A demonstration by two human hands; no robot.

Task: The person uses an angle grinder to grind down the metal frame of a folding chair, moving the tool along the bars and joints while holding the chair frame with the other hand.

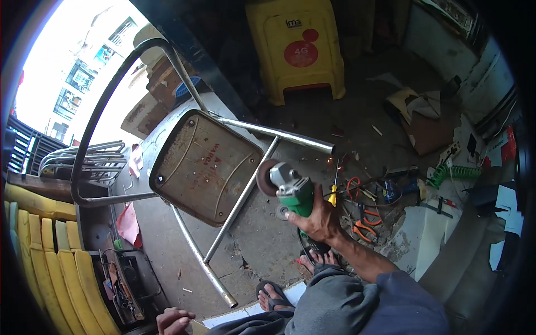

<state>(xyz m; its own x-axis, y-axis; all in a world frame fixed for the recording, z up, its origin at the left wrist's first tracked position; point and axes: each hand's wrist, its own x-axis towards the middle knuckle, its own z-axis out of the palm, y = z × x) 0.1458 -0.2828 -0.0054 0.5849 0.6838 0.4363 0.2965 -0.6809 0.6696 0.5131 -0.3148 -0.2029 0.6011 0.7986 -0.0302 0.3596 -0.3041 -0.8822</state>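
My right hand (322, 219) is wrapped round the green body of an angle grinder (296, 195). The grinder's round disc (269, 176) sits beside the crossbar of an upended metal chair (243, 198); whether they touch I cannot tell. The underside of the chair's rusty seat (206, 164) faces me, with its curved tube frame to the left and two bare leg ends toward the right and front. Low at the lower edge, my left hand (176, 321) has its fingers curled, apart from the chair; what they hold, if anything, is hidden.
Right of the grinder lie a yellow-handled screwdriver (333, 196), orange-handled pliers (364, 230) and a blue power tool (393, 191) among cables. A yellow plastic stool (298, 50) stands at the back. Yellow cushions (58, 262) are stacked left, below bent metal frames (84, 159). Small orange glints dot the floor.
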